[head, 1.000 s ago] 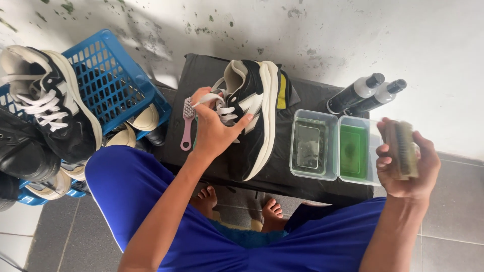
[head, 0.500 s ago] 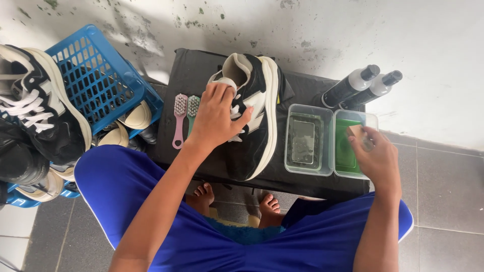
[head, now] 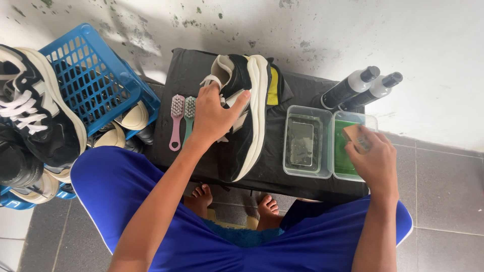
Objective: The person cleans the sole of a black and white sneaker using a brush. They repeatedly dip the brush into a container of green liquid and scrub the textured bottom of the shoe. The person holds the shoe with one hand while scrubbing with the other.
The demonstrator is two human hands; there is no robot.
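A stained white wall (head: 312, 35) runs behind a low black bench (head: 267, 171), with grey floor tiles (head: 443, 191) to the right and below. The head view looks straight down. On the left, a blue basket (head: 96, 75) crowds the bench edge, with sneakers (head: 35, 116) piled against it, so that side is tight; the floor to the right of the bench is open.

A black and white shoe (head: 249, 116) lies on its side mid-bench, its sole edge facing right, its toe end near the front edge. The left hand (head: 214, 116) rests on its upper, fingers spread and curled over it, holding it down. Just left of the hand lie a pink brush (head: 176, 121) and a green brush (head: 188, 117), side by side.

Right of the shoe sit two clear tubs: one of murky water (head: 306, 142), one of green liquid (head: 348, 146), touching each other. The right hand (head: 373, 158) hovers over the green tub, fingers pinched around a small brown brush (head: 354, 135). Two dark bottles (head: 363, 88) lie behind the tubs by the wall.
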